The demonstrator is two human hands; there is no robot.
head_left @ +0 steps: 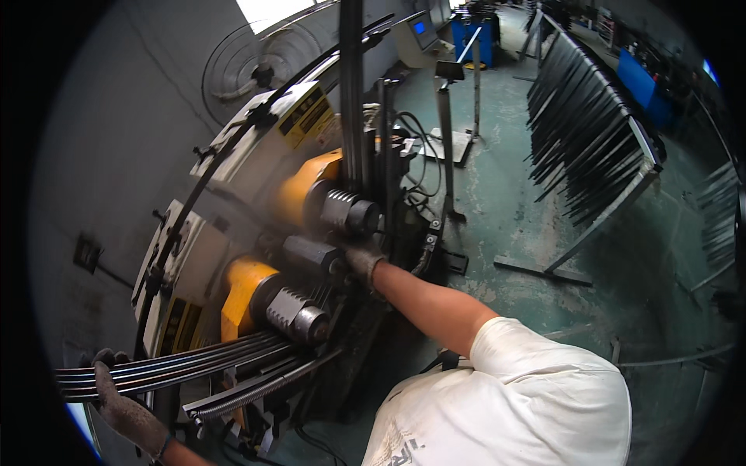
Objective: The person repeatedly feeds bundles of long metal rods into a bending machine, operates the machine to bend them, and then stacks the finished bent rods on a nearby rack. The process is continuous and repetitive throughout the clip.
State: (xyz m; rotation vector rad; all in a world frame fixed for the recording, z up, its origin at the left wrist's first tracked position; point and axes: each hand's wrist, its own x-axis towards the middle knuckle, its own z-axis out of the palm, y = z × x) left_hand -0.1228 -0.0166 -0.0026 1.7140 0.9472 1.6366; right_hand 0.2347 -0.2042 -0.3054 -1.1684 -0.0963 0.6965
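My left hand (123, 408), in a brownish knit glove, is closed round a bundle of long metal bars (210, 363) at the lower left. The bars run right, under the lower yellow arm (247, 295) and its ridged roller (298, 314). My right hand (362, 260), gloved too, reaches into the machine beside a dark grey block (311, 256), below the upper ridged roller (350, 213) and yellow arm (311, 182). Its fingers are hidden behind the machine parts. Dark bars (352, 101) stand upright just above that hand.
A fan (264, 74) stands behind the machine by the wall. A coiled spring (264, 386) lies along the machine's near side. To the right, a floor rack (645, 144) carries many dark hanging strips. Beyond the machine are a metal post (444, 140) and a screened control box (420, 35).
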